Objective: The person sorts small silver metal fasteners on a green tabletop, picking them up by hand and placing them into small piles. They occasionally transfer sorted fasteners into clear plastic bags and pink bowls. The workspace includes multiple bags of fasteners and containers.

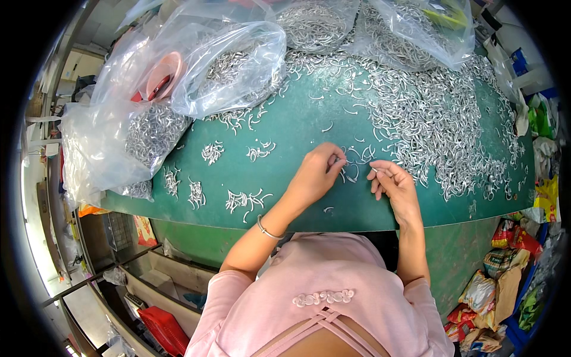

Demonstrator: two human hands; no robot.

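My left hand (317,171) is closed in a pinch above the green table (285,134), near its front edge. Its fingertips hide most of what they grip, and a few small curved metal pieces (350,172) lie right beside them. To its right, my right hand (397,189) pinches one small curved silver metal piece (374,170) between thumb and forefinger, the other fingers curled. Beyond my right hand spreads a wide heap of the same metal pieces (440,131). Left of my left hand sit several small separate piles, among them one pile (245,201) near the front edge.
Clear plastic bags (238,71) full of metal pieces line the far side and the left. A pink bowl (164,74) with a red object rests among them. At lower left is a red crate (163,327); coloured packages (479,291) are piled at right.
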